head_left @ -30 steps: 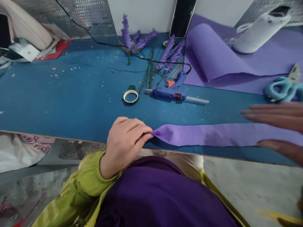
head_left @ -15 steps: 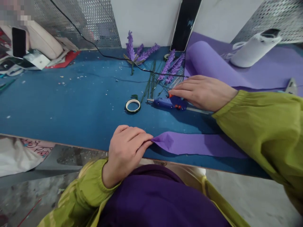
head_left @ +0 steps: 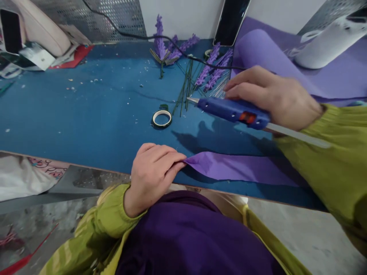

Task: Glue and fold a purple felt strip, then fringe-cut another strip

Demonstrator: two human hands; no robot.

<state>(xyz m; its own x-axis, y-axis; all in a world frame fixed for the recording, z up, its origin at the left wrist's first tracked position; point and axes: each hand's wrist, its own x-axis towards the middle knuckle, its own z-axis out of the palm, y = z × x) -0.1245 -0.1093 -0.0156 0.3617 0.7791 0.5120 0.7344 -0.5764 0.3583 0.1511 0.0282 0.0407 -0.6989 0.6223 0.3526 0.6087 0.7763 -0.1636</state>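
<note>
While the left hand (head_left: 153,173), lower centre, pinches a strip (head_left: 243,168), tip gathered, visible rest left ungathered, the right hand (head_left: 282,98), right of centre, clasps a glue gun (head_left: 222,109).

Strip (head_left: 241,167): tip hidden in left hand (head_left: 155,173), far end hidden under right sleeve (head_left: 329,164). Glue gun (head_left: 229,110): handle covered by right hand (head_left: 276,97). Beyond that hand: phone (head_left: 231,22) cut by top edge, sheet (head_left: 258,49) by right edge.

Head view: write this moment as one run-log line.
left hand: pinches purple strip | right hand: holds glue gun above table | tape roll: on table
</note>
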